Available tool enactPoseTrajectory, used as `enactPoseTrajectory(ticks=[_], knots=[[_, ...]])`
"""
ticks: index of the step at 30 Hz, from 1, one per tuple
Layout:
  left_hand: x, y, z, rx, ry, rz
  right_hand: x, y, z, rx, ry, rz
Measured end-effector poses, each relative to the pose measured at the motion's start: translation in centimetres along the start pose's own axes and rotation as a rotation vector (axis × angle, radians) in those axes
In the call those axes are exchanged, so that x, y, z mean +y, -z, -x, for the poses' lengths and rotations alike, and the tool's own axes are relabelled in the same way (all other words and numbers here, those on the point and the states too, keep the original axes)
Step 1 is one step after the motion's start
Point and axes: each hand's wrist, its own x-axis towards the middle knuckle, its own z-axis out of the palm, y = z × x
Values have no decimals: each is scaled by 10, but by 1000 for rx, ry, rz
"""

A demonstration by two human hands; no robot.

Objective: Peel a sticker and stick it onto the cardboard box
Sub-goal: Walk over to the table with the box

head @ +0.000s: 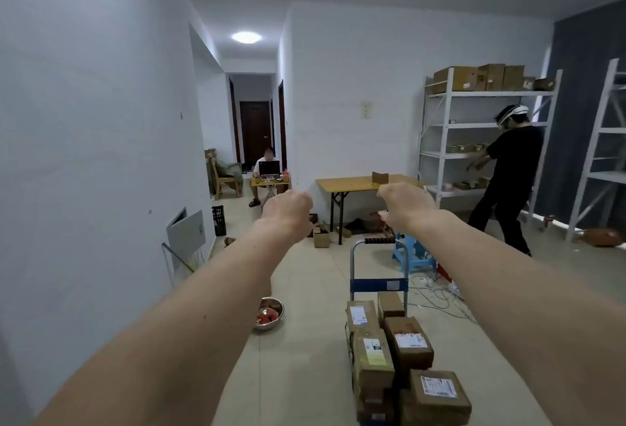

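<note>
Arms are held out, left hand [288, 210] and right hand [404, 203] loosely curled on nothing, so a sticker sheet should be sought near the cardboard boxes [406, 358].

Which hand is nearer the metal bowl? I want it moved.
Left. The left hand is raised above the bowl; the right hand is farther right.

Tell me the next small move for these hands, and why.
Probably lower both hands toward the cardboard boxes on the cart. The left hand and right hand are raised out front, apparently holding nothing, and no loose sticker is visible.
</note>
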Motion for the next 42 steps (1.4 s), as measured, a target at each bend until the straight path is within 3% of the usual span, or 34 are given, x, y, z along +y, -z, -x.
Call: enactPoseTrajectory(ticks=[10, 27, 36, 42], knots=[[-30, 5, 4, -77, 0, -41, -19, -17, -6, -198, 53, -25], [-140, -50, 38, -298, 14, -22, -119, -91, -21, -351, 74, -23], [-185, -110, -38, -311, 29, -21, -121, -146, -109, -351, 86, -29], [-200, -160, -151, -346, 48, -29, -94, -193, -207, -350, 84, -43]])
